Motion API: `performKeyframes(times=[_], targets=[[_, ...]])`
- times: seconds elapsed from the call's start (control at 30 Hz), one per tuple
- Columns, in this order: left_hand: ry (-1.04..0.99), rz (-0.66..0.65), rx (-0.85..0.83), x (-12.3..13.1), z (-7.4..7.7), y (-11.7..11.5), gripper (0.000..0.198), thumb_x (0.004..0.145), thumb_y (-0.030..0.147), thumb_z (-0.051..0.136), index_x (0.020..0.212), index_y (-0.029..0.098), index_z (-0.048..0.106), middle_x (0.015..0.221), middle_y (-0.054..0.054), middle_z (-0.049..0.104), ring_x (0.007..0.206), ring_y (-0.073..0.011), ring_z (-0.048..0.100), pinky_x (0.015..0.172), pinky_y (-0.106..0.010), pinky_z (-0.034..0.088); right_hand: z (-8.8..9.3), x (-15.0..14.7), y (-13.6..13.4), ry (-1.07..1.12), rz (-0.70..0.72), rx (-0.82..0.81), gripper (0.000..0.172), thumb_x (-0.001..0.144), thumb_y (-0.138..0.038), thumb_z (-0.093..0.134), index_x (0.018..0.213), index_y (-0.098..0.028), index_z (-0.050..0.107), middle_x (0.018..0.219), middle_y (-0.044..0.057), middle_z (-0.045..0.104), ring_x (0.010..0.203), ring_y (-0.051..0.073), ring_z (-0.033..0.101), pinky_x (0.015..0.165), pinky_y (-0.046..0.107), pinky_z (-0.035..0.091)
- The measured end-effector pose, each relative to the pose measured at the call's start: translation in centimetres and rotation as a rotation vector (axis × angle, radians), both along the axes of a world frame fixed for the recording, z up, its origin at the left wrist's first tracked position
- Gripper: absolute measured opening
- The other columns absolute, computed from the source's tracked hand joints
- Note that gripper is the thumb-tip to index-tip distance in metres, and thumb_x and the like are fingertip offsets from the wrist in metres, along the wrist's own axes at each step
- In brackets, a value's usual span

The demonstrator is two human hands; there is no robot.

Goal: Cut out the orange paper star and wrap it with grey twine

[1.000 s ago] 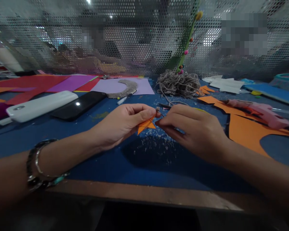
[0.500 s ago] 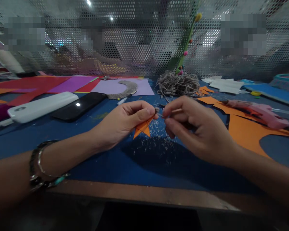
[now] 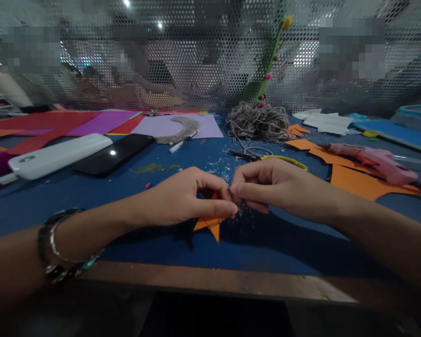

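Pinched in my left hand (image 3: 192,199) is an orange paper star (image 3: 210,224), its lower points showing below my thumb and dark lines marked on it. My right hand (image 3: 266,185) meets the left fingertips at the star's right side, thumb and forefinger pressed together. Whatever lies between those fingers is too small to make out. Scissors with yellow handles (image 3: 287,161) lie just behind my right hand, partly covered by it. Pale grey scraps are scattered on the blue tabletop (image 3: 154,250) around the hands.
Behind the hands sits a heap of grey yarn (image 3: 257,122). A grey yarn-covered crescent (image 3: 182,128) rests on lilac paper (image 3: 210,126). To the left lie a black phone (image 3: 115,154) and a white device (image 3: 59,156); to the right, a pink glue gun (image 3: 372,161) on orange paper (image 3: 354,182).
Both hands have come down closer to the table edge, and my right fingertips now touch the left ones. The star has lowered with them. The yellow-handled scissors have come into view.
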State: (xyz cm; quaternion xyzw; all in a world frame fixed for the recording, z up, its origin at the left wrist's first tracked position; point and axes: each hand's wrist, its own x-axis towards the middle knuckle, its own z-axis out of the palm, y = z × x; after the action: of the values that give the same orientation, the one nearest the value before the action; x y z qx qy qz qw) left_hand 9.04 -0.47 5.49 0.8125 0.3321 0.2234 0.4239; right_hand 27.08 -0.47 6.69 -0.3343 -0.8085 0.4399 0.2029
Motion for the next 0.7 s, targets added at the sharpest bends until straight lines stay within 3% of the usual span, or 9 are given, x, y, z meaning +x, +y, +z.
performKeyframes(times=[0.1, 0.17, 0.23, 0.33, 0.5, 0.7], targets=[[0.054, 0.083, 0.131, 0.24, -0.36, 0.01, 0.018, 0.074, 0.028, 0.055, 0.064, 0.016, 0.064, 0.055, 0.004, 0.055, 0.053, -0.0087, 0.048, 0.051, -0.017, 0.037, -0.01, -0.23, -0.29, -0.069, -0.100, 0.095, 0.022, 0.081, -0.023, 0.047, 0.061, -0.014, 0.054, 0.043, -0.007, 0.042, 0.038, 0.003, 0.034, 0.038, 0.016, 0.027], [0.050, 0.140, 0.147, 0.31, -0.52, 0.04, 0.018, 0.075, 0.025, 0.053, 0.062, 0.016, 0.062, 0.053, 0.004, 0.055, 0.051, -0.0084, 0.048, 0.049, -0.017, 0.036, -0.20, -0.31, -0.44, -0.086, -0.163, 0.261, 0.016, 0.078, -0.021, 0.049, 0.066, -0.015, 0.056, 0.050, -0.005, 0.051, 0.042, 0.004, 0.042, 0.041, 0.016, 0.031], [0.034, 0.183, 0.105, 0.34, -0.54, 0.06, 0.017, 0.075, 0.023, 0.051, 0.062, 0.016, 0.060, 0.052, 0.004, 0.055, 0.048, -0.0079, 0.048, 0.046, -0.017, 0.035, -0.47, -0.30, -0.51, -0.098, -0.209, 0.478, 0.007, 0.075, -0.017, 0.052, 0.073, -0.015, 0.058, 0.058, -0.004, 0.057, 0.049, 0.005, 0.049, 0.047, 0.016, 0.035], [-0.023, 0.207, -0.003, 0.40, -0.40, 0.08, 0.014, 0.076, 0.024, 0.052, 0.066, 0.015, 0.059, 0.053, 0.004, 0.057, 0.045, -0.0070, 0.048, 0.044, -0.016, 0.036, -0.76, -0.17, -0.50, -0.141, -0.211, 0.712, 0.007, 0.073, -0.015, 0.055, 0.078, -0.015, 0.060, 0.056, -0.005, 0.055, 0.048, 0.004, 0.047, 0.048, 0.016, 0.034], [-0.178, 0.220, -0.136, 0.55, -0.07, 0.21, 0.013, 0.075, 0.021, 0.055, 0.064, 0.015, 0.059, 0.050, 0.006, 0.055, 0.045, -0.0052, 0.049, 0.044, -0.013, 0.037, -0.67, -0.04, -0.43, -0.154, -0.205, 0.914, 0.008, 0.076, -0.015, 0.053, 0.077, -0.015, 0.061, 0.050, -0.006, 0.050, 0.043, 0.004, 0.042, 0.045, 0.016, 0.031], [-0.294, 0.238, -0.175, 0.43, -0.36, 0.47, 0.007, 0.076, 0.019, 0.057, 0.073, 0.015, 0.062, 0.055, 0.005, 0.057, 0.046, -0.0033, 0.047, 0.045, -0.012, 0.035, -0.87, 0.00, -0.51, -0.178, -0.317, 1.087, 0.014, 0.080, -0.020, 0.049, 0.091, -0.018, 0.057, 0.056, -0.003, 0.055, 0.049, 0.009, 0.051, 0.048, 0.020, 0.038]])
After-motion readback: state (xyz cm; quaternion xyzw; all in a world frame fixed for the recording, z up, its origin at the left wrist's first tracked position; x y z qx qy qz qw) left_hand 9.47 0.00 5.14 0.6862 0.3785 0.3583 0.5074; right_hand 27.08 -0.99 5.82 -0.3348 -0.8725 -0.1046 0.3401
